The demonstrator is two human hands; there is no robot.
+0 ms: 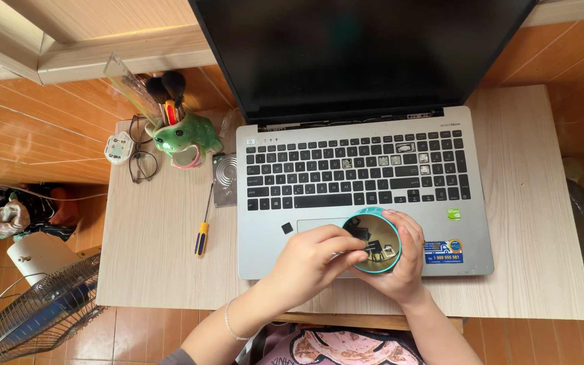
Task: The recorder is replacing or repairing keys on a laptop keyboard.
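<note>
- A small round bowl [372, 242] with a teal rim and a shiny, mirror-like inside sits low in the middle of the frame, over the laptop's palm rest; a few small black keycaps [372, 246] lie in it.
- The right hand [400, 260] cups the bowl from below and from the right, fingers curled round its rim, so its grip is closed on the bowl.
- The left hand [312, 260] comes in from the lower left, wrist bent, fingertips pinched together over the bowl on a thin metal tool that is too small to make out; a slim bracelet circles that wrist.
- The silver laptop [265, 250] lies open on the pale wooden table [157, 263]; several keys on the right of its keyboard are missing, and one loose black keycap [286, 228] rests left of the touchpad.
- A small green square sticker [453, 213] and a blue-and-yellow oblong label [443, 251] sit at the right of the palm rest.
- Left of the laptop lies a screwdriver [202, 233] with a blue-and-yellow handle.
- Farther to the upper left stand a green frog-shaped holder [184, 138] with brushes, eyeglasses [142, 162] and a round white tape roll [119, 147].
</note>
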